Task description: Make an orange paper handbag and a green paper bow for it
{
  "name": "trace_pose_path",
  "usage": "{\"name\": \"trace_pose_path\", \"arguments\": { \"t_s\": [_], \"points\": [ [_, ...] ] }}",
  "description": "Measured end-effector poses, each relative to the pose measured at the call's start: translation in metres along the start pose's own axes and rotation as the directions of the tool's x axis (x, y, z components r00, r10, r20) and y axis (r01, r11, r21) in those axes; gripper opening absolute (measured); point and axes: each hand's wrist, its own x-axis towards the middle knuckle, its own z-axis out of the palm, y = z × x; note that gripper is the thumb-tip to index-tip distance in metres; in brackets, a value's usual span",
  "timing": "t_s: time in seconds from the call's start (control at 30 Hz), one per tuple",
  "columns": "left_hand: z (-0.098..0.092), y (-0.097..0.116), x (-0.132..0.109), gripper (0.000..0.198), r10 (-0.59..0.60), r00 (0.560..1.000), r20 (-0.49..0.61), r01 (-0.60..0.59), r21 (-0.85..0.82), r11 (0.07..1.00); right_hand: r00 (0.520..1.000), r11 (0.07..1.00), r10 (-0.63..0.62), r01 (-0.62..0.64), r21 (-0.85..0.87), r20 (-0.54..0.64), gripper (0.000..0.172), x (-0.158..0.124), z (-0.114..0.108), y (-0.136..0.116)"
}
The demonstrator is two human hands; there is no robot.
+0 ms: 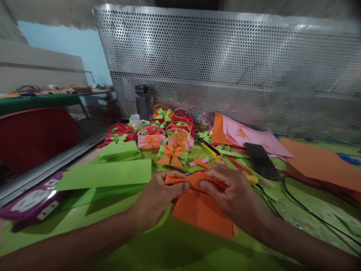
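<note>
Pinching folded orange paper (198, 178) between them, the left hand (165, 190) and right hand (231, 190) are probably needing even thumb pressure.

Left hand (165, 190) and right hand (232, 188) pinch upper part of folded orange paper (203, 212), thumbs (180, 188) near each other. Left of folded orange paper: light green sheet (113, 174). Behind folded orange paper: small handled paper bags (143, 142) with bows (173, 151), dark bottle (142, 104), perforated metal panel (197, 56). Right of and behind folded orange paper: black smartphone (261, 161), pink sheets (254, 137), larger orange sheet (321, 163).
</note>
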Motion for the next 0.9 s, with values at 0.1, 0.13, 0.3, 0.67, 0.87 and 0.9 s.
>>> {"name": "trace_pose_path", "arguments": {
  "t_s": [0.1, 0.13, 0.3, 0.67, 0.87, 0.9],
  "points": [
    [0.003, 0.0, -0.003, 0.023, 0.005, 1.0, -0.016, -0.005, -0.003, 1.0, 1.0, 0.999, -0.012, 0.011, -0.035, -0.012, 0.015, -0.001, 0.0, -0.003],
    [0.003, 0.0, -0.003, 0.022, 0.009, 1.0, -0.027, -0.009, -0.009, 1.0, 1.0, 0.999, -0.015, 0.014, -0.042, -0.015, 0.013, -0.001, 0.0, -0.004],
    [0.005, -0.002, -0.006, 0.02, 0.013, 1.0, 0.017, -0.014, 0.024, 1.0, 0.992, 0.992, -0.121, 0.118, -0.046, -0.047, 0.013, -0.001, 0.0, -0.005],
    [0.003, -0.007, -0.005, 0.009, 0.001, 0.999, 0.033, 0.001, -0.056, 0.998, 0.898, 0.858, -0.439, 0.409, -0.312, -0.031, 0.026, -0.012, 0.001, 0.001],
    [0.004, -0.006, -0.006, 0.006, 0.046, 0.999, -0.003, -0.046, -0.099, 0.994, 0.846, 0.741, -0.53, 0.498, -0.452, 0.062, 0.03, -0.015, -0.001, -0.001],
    [0.004, -0.006, -0.006, 0.006, 0.048, 0.999, -0.014, -0.05, -0.1, 0.994, 0.836, 0.718, -0.543, 0.51, -0.474, 0.077, 0.031, -0.015, -0.001, -0.002]
  ]
}}
